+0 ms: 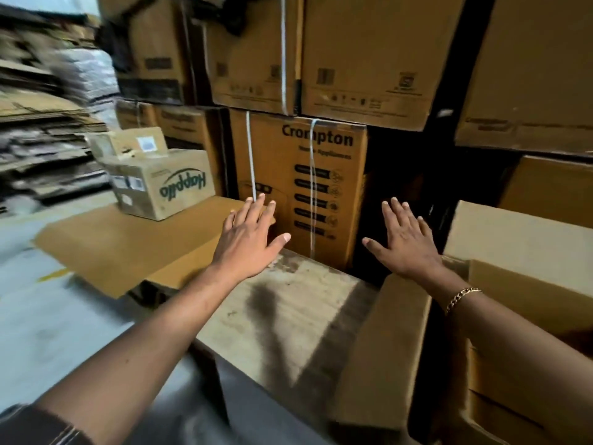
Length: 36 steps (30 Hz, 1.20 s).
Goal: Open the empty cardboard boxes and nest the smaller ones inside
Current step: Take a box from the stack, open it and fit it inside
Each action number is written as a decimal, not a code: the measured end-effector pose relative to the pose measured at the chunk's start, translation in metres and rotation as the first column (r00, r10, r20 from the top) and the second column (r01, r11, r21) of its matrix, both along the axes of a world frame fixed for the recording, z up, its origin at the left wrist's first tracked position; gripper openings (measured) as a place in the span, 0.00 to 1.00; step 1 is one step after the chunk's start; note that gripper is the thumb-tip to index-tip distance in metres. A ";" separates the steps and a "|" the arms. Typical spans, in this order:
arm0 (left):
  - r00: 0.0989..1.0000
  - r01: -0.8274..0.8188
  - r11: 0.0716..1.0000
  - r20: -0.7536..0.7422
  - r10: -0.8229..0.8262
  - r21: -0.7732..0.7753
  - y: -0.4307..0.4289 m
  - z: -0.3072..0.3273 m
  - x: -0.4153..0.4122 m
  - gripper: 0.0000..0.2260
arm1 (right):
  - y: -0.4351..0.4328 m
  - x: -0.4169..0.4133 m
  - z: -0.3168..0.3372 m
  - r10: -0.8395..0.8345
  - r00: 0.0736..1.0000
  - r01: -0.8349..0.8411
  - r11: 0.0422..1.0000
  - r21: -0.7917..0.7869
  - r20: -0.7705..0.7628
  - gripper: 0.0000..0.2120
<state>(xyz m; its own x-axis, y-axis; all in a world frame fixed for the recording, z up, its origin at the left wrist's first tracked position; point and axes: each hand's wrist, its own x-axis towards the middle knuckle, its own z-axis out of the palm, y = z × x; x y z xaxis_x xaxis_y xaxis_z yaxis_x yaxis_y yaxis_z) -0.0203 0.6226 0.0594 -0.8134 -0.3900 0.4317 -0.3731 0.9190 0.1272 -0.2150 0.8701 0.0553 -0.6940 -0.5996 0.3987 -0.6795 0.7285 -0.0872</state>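
Observation:
Both my arms reach forward over a large stained cardboard box [288, 316] in front of me. My left hand [250, 232] has its fingers spread flat in the air, in front of the strapped "Crompton" box [298, 194], holding nothing. My right hand [404, 239] is also spread flat, over the dark gap beside that box, and holds nothing. A small "Happilo" box [160, 184] sits upside down on a flat cardboard sheet [128, 242] at the left. An open box [519, 319] with raised flaps stands at the right, under my right forearm.
Tall stacks of strapped cardboard boxes [362, 59] form a wall straight ahead and to the right. Piles of flattened cardboard [41, 139] lie on the far left. Grey floor [48, 332] shows at the lower left.

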 end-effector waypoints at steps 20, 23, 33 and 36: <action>0.925 -0.380 0.925 0.001 0.380 0.019 -0.287 -0.013 0.143 0.34 | -0.370 0.065 -0.001 0.322 0.946 -0.323 0.946 0.035 0.033 0.41; 0.909 -0.416 0.909 0.006 0.416 0.021 -0.333 -0.017 0.139 0.34 | -0.424 0.055 -0.007 0.358 0.933 -0.359 0.933 0.032 0.037 0.41; 0.864 -0.503 0.864 0.010 0.503 0.029 -0.495 -0.006 0.094 0.38 | -0.609 -0.004 -0.002 0.460 0.871 -0.466 0.885 -0.005 0.173 0.41; 0.861 -0.508 0.861 0.014 0.508 0.031 -0.538 -0.007 0.082 0.40 | -0.653 -0.014 -0.001 0.481 0.848 -0.488 0.873 -0.029 0.224 0.40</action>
